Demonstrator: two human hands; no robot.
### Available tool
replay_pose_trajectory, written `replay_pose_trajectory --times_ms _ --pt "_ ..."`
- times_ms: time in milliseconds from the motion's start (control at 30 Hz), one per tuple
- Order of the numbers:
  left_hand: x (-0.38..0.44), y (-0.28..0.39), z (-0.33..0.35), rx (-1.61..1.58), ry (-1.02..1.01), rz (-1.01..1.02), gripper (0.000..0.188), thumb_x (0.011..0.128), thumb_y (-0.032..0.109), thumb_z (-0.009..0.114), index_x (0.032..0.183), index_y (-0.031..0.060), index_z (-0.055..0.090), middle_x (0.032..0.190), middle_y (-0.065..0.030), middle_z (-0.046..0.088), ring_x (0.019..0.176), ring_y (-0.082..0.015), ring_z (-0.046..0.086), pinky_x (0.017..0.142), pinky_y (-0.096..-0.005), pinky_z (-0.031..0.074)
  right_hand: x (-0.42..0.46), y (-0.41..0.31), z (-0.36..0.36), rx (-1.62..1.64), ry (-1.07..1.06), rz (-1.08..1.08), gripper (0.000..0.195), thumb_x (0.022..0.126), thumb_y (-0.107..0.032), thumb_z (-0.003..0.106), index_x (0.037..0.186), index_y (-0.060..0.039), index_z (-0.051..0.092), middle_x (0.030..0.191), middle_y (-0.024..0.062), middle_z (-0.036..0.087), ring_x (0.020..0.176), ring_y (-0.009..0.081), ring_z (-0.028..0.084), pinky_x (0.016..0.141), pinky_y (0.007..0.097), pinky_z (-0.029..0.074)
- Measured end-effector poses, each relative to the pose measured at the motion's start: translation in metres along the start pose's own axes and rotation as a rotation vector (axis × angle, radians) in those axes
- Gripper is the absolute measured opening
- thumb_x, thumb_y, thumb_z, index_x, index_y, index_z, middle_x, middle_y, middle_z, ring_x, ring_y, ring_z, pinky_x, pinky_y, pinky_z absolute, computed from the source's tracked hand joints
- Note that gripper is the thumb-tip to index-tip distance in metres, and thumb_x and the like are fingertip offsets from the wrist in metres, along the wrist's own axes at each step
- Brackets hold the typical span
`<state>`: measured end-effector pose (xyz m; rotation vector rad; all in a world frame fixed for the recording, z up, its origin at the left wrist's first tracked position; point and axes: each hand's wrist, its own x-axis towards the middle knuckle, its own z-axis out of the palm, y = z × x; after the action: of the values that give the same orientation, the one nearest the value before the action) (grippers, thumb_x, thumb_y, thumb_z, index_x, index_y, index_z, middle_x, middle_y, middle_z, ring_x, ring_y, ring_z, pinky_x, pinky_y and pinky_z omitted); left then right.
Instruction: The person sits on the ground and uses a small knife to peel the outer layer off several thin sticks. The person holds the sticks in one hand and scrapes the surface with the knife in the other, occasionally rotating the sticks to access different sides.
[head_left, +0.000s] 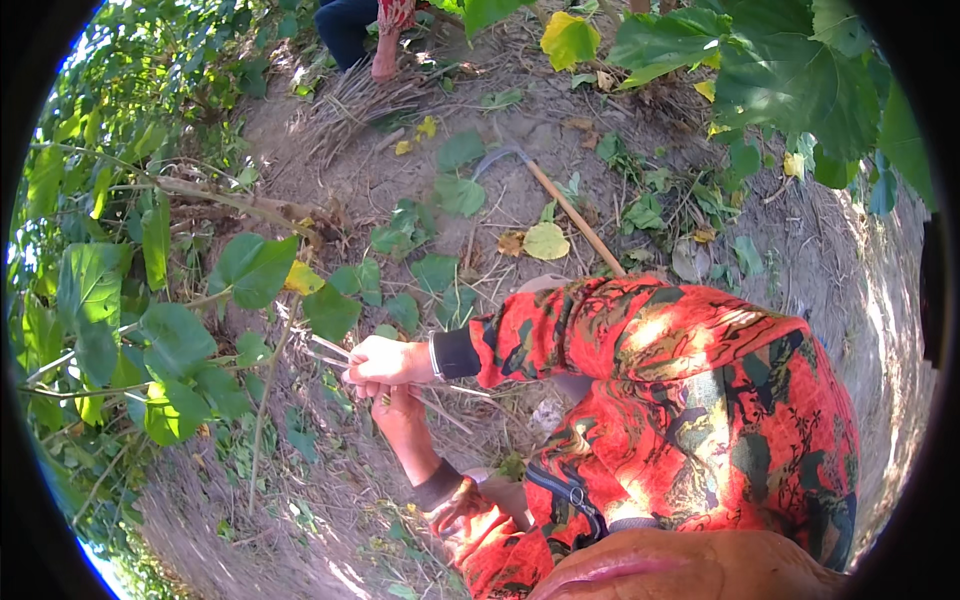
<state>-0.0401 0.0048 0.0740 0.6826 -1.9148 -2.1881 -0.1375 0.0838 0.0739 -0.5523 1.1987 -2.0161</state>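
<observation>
My right hand (390, 360), with a bracelet at the wrist, is closed on a few thin bare twigs (330, 349) whose ends stick out past the fingers. Just below, my left hand (401, 412) has its fingers bent at the same twigs, touching the right hand. Thin stems come out behind the hands, towards my body. The exact grip of the left fingers is partly hidden. A sickle (574, 214) with a curved metal blade and long wooden handle lies on the soil beyond my right forearm.
Leafy branches (180, 345) crowd the left side, close to my hands. Large green leaves (795, 82) overhang the upper right. Another person's hand (385, 64) rests at a heap of cut twigs (352, 112). Fallen leaves (546, 241) dot the dry soil.
</observation>
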Motion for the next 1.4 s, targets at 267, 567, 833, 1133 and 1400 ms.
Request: replay_pose_trajectory --times_ms 267,567,833,1133,1400 --pt "0.006 -0.001 0.015 0.098 -0.039 0.002 0.012 0.091 0.016 0.062 0.089 0.0044 0.060 0.072 0.0022 0.055 0.050 -0.0010 0.039 0.044 -0.0177 0.024 -0.001 0.002 -0.013 -0.001 -0.005 -0.015 0.026 0.086 -0.027 0.060 0.089 -0.0012 0.059 0.081 0.0072 0.063 0.073 0.0134 0.060 0.064 0.0290 0.051" --pt "0.006 0.034 -0.027 -0.054 0.248 0.159 0.016 0.095 0.020 0.056 0.090 0.0057 0.060 0.068 0.0026 0.056 0.042 -0.0005 0.031 0.039 -0.0186 0.022 0.008 0.006 -0.010 -0.410 -0.098 -0.256 0.041 0.093 -0.037 0.056 0.102 0.0019 0.064 0.084 0.0078 0.065 0.082 0.0154 0.061 0.073 0.0318 0.048" --pt "0.003 0.053 -0.047 -0.218 0.371 0.222 0.012 0.094 0.016 0.057 0.090 0.0055 0.061 0.066 0.0017 0.054 0.043 -0.0023 0.033 0.037 -0.0195 0.024 0.002 0.015 -0.001 -0.482 -0.381 -0.051 0.039 0.095 -0.036 0.049 0.093 0.0011 0.061 0.082 0.0081 0.066 0.075 0.0164 0.063 0.069 0.0318 0.049" --pt "0.008 0.047 -0.049 -0.400 0.298 0.283 0.012 0.095 0.011 0.054 0.098 0.0006 0.060 0.071 -0.0004 0.053 0.043 -0.0036 0.029 0.038 -0.0209 0.022 -0.004 0.018 0.010 -0.403 -0.452 -0.009 0.036 0.093 -0.034 0.048 0.086 -0.0010 0.061 0.074 0.0063 0.065 0.061 0.0136 0.057 0.058 0.0288 0.047" --pt "0.008 0.049 -0.052 -0.300 0.318 0.402 0.016 0.095 0.013 0.056 0.101 -0.0019 0.059 0.076 -0.0014 0.053 0.044 -0.0021 0.028 0.039 -0.0203 0.022 -0.008 0.011 0.013 -0.469 -0.431 0.013 0.041 0.090 -0.041 0.052 0.092 -0.0008 0.060 0.073 0.0066 0.064 0.064 0.0144 0.056 0.058 0.0303 0.045"
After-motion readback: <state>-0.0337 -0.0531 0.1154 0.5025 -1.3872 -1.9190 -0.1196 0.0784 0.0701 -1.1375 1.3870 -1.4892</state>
